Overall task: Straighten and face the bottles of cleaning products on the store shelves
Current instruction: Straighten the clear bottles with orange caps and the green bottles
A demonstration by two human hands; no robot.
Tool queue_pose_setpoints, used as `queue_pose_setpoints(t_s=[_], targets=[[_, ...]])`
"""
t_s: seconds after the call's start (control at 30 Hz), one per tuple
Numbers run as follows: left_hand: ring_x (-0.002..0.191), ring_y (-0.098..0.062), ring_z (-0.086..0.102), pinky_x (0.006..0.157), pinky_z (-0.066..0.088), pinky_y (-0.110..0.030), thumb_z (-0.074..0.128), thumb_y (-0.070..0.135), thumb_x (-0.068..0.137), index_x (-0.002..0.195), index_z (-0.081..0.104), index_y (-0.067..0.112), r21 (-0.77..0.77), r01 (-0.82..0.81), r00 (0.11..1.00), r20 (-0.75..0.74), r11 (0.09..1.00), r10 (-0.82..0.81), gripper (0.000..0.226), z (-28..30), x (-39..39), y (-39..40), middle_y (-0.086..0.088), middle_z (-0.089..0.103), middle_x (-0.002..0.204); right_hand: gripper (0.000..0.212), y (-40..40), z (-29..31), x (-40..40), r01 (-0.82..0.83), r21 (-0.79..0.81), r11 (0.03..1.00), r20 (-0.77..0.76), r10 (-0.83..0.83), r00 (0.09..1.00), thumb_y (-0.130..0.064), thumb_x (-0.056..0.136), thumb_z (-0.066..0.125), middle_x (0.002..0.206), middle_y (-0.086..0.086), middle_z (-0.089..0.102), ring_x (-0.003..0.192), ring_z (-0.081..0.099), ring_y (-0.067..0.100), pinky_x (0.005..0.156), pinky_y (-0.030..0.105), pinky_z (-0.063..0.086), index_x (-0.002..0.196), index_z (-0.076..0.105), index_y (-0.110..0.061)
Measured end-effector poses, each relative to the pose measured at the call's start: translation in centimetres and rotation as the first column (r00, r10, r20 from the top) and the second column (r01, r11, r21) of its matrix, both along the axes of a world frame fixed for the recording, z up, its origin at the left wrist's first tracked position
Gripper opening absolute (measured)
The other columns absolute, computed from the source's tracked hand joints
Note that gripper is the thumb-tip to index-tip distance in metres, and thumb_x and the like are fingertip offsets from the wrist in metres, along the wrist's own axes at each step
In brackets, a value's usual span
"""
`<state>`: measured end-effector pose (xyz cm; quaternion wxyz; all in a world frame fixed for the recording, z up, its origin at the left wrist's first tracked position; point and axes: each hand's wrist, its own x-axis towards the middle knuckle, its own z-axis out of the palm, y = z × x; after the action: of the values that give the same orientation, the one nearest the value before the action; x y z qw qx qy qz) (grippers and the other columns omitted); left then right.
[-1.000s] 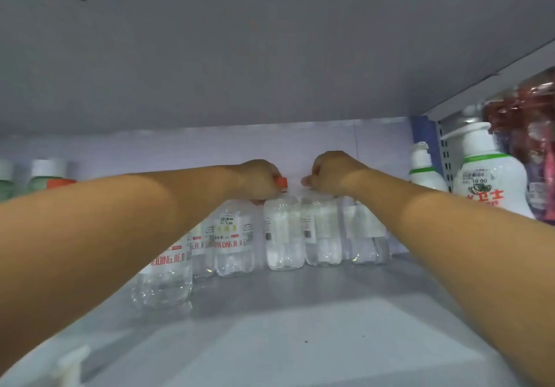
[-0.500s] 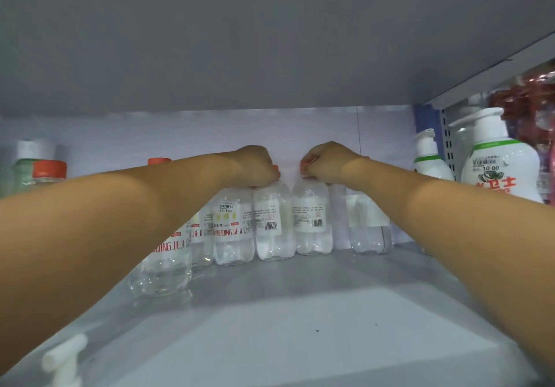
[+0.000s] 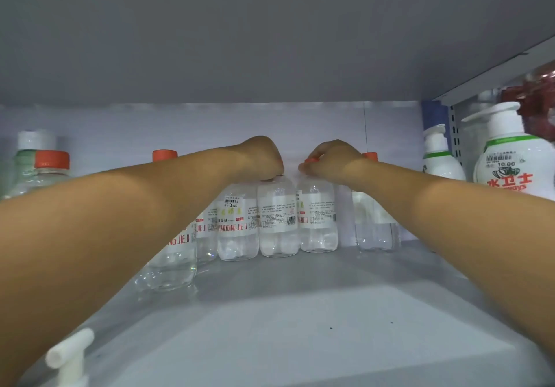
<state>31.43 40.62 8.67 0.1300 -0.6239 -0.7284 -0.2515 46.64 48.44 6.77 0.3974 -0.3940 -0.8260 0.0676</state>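
Several clear bottles with orange caps and white labels stand in a row at the back of a grey shelf [image 3: 270, 311]. My left hand [image 3: 261, 157] grips the cap of one clear bottle [image 3: 277, 221], whose back label with a barcode faces me. My right hand [image 3: 330, 160] grips the orange cap of the neighbouring clear bottle [image 3: 318, 221], its label turned partly sideways. The two bottles stand upright and touch. A front-facing bottle [image 3: 237, 224] with a price sticker stands just left of them.
Another clear bottle [image 3: 375, 224] stands to the right, behind my right forearm. White pump bottles [image 3: 510, 158] with green bands stand at far right. More capped bottles [image 3: 45, 167] stand at far left. A white pump nozzle [image 3: 70, 353] pokes up at bottom left. The shelf above hangs low overhead.
Both hands keep hold of the two bottle caps. The bottles have turned, so their labels face differently, and the view has dipped a little lower under the upper shelf.
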Motion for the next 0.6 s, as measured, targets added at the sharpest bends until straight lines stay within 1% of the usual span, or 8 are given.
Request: queue_pose_setpoints(t_s=[0.07, 0.1, 0.17, 0.23, 0.3, 0.4, 0.53, 0.6], targets=[[0.087, -0.021, 0.058, 0.076, 0.049, -0.031, 0.057, 0.021, 0.101, 0.097, 0.067, 0.008, 0.007, -0.014, 0.999, -0.032, 1.0, 0.014, 0.017, -0.04, -0.06, -0.05, -0.009, 0.062, 0.095, 0.032, 0.21, 0.05, -0.12, -0.007, 0.016, 1.0, -0.013, 0.007, 1.0, -0.034, 0.097, 0.067, 0.125, 0.003, 0.067, 0.114, 0.062, 0.023, 0.095, 0.031, 0.051, 0.121, 0.071, -0.014], [0.09, -0.023, 0.062, 0.081, 0.051, -0.033, 0.058, 0.024, 0.101, 0.099, 0.069, 0.003, 0.029, -0.03, 0.999, -0.044, 0.999, 0.031, 0.024, -0.19, -0.11, 0.05, -0.011, 0.066, 0.098, 0.029, 0.29, 0.12, -0.11, -0.016, 0.013, 1.0, -0.019, 0.017, 1.0, -0.031, 0.097, 0.067, 0.125, 0.002, 0.067, 0.112, 0.062, 0.023, 0.093, 0.03, 0.05, 0.121, 0.072, -0.015], [0.1, -0.027, 0.067, 0.09, 0.054, -0.037, 0.063, 0.031, 0.1, 0.106, 0.072, 0.001, 0.086, -0.048, 0.998, -0.032, 0.995, 0.051, 0.032, -0.51, -0.07, 0.32, -0.012, 0.072, 0.108, 0.022, 0.46, 0.21, 0.06, -0.053, -0.007, 0.999, -0.043, 0.052, 0.998, -0.024, 0.097, 0.067, 0.122, 0.001, 0.068, 0.104, 0.062, 0.02, 0.082, 0.025, 0.049, 0.117, 0.074, -0.017], [0.102, -0.027, 0.068, 0.089, 0.054, -0.037, 0.066, 0.037, 0.098, 0.107, 0.072, 0.003, 0.115, -0.067, 0.997, -0.034, 0.991, 0.071, 0.036, -0.71, 0.02, 0.5, -0.011, 0.072, 0.109, 0.02, 0.49, 0.08, 0.23, -0.079, -0.024, 0.997, -0.062, 0.077, 0.995, -0.02, 0.097, 0.067, 0.118, -0.001, 0.069, 0.099, 0.061, 0.017, 0.071, 0.02, 0.046, 0.114, 0.075, -0.018], [0.097, -0.026, 0.066, 0.087, 0.054, -0.037, 0.064, 0.037, 0.099, 0.105, 0.072, 0.003, 0.097, -0.076, 0.997, -0.021, 0.992, 0.078, 0.035, -0.48, -0.06, 0.62, -0.009, 0.069, 0.103, 0.022, 0.65, -0.11, 0.13, -0.072, -0.021, 0.997, -0.08, 0.07, 0.994, -0.026, 0.096, 0.068, 0.118, 0.001, 0.069, 0.103, 0.063, 0.019, 0.077, 0.023, 0.049, 0.115, 0.074, -0.017], [0.085, -0.025, 0.057, 0.079, 0.049, -0.034, 0.058, 0.021, 0.1, 0.096, 0.067, 0.009, 0.039, -0.038, 0.999, 0.038, 0.999, 0.037, 0.016, -0.01, -0.18, 0.27, -0.01, 0.063, 0.096, 0.038, 0.6, -0.28, -0.08, -0.003, -0.008, 1.0, -0.051, 0.003, 0.999, -0.041, 0.094, 0.07, 0.117, 0.003, 0.067, 0.108, 0.063, 0.024, 0.09, 0.033, 0.053, 0.118, 0.069, -0.012], [0.111, -0.03, 0.068, 0.101, 0.054, -0.039, 0.058, 0.027, 0.103, 0.118, 0.071, 0.0, 0.035, -0.06, 0.998, 0.006, 0.998, 0.06, 0.033, -0.22, 0.04, 0.08, -0.015, 0.072, 0.12, 0.038, 0.52, -0.04, 0.06, 0.02, -0.001, 1.0, -0.013, -0.02, 1.0, -0.038, 0.097, 0.067, 0.121, 0.01, 0.068, 0.11, 0.064, 0.027, 0.096, 0.037, 0.054, 0.118, 0.07, -0.007], [0.109, -0.03, 0.068, 0.099, 0.055, -0.04, 0.06, 0.032, 0.102, 0.115, 0.072, 0.0, 0.072, -0.082, 0.996, -0.026, 0.994, 0.084, 0.037, -0.4, 0.14, 0.18, -0.015, 0.072, 0.117, 0.036, 0.5, -0.05, 0.12, 0.011, -0.007, 1.0, -0.011, -0.012, 1.0, -0.036, 0.098, 0.067, 0.122, 0.009, 0.068, 0.112, 0.063, 0.027, 0.098, 0.037, 0.053, 0.119, 0.07, -0.008]])
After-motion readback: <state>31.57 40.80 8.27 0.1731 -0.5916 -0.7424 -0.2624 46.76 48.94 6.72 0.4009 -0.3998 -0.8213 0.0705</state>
